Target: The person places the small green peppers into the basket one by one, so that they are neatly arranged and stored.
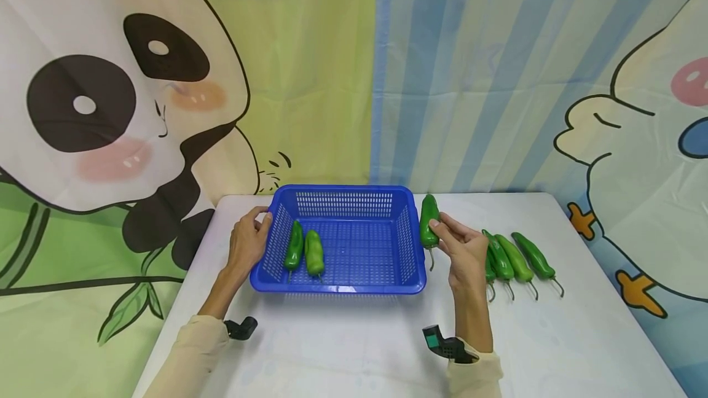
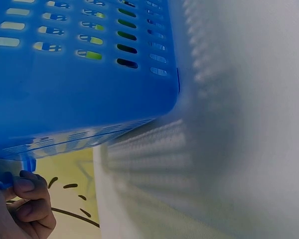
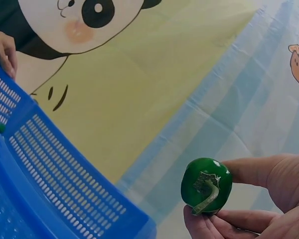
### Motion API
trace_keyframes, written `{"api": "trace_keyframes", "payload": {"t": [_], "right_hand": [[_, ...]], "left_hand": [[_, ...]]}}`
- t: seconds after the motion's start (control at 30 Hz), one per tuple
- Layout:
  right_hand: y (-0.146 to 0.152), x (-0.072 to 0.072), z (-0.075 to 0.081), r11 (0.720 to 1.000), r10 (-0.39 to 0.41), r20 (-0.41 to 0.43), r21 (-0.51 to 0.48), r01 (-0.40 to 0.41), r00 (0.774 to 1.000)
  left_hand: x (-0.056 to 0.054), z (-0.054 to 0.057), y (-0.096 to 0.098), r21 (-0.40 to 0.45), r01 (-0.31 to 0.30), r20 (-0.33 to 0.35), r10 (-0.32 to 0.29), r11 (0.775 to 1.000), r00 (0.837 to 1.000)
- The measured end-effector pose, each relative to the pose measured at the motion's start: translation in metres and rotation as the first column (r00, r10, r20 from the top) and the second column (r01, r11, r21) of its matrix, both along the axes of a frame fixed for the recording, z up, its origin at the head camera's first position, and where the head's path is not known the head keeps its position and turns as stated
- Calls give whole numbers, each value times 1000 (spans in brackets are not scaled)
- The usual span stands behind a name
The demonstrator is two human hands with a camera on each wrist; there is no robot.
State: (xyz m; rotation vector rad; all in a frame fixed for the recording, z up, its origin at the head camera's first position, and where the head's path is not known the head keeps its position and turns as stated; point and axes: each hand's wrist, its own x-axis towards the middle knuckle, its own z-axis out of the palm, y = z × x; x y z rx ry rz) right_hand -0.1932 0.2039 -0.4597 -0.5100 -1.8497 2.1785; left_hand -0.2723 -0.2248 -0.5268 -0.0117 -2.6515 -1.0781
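**Pepper [image 1: 429,221] pinched in right hand [image 1: 467,250], just right of basket [image 1: 345,289]**

We find the pepper outside the basket, beside its right rim. Its stem end points toward the person. The right hand pinches it near that end, thumb on one side and fingers on the other. In the right wrist view we see the stem end face-on, its stalk curved, with a gap between pepper and basket.

The basket is blue, with slotted walls. The left hand [image 1: 247,239] grips its left rim, fingers curled at the edge; the left wrist view shows the same hold.

Inside the basket, in its left part, we count two peppers: a dark one [image 1: 294,247] and, just right of it, a lighter one [image 1: 314,253]. Both lie with stems toward the near wall.

To the right of the right hand we note a row of four peppers [image 1: 514,258] on the white worktop [image 1: 343,349], stems also toward the person. The leftmost is partly hidden by the hand; the rightmost lies slantwise.

Each wrist carries a black device [image 1: 241,328] at the cuff of a pale sleeve [image 1: 193,349]. Behind the worktop hangs a printed curtain [image 1: 310,48]: panda at left, blue stripes toward the right.
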Motion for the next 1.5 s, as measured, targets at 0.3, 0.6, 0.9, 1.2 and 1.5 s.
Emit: {"api": "trace_keyframes", "payload": {"t": [0.3,0.6,0.9,1.2,1.5], "right_hand": [[-11,-4,1,999,30,-42,-27,-31,999],[-17,-7,2,998,57,-40,-27,-58,998],[-27,-11,0,998,69,-46,-9,-70,997],[-40,-13,-4,995,97,-9,22,-97,995],[-52,-15,-8,990,135,-32,36,-134,990]], "left_hand": [[1,0,0,7,-3,0,3,1000,1000],[1,-1,0,2,-5,-4,5,1000,1000],[1,-1,-1,2,-4,0,4,1000,1000],[2,-1,0,6,0,5,0,1000,1000],[0,0,0,2,6,-1,-6,1000,1000]]}}
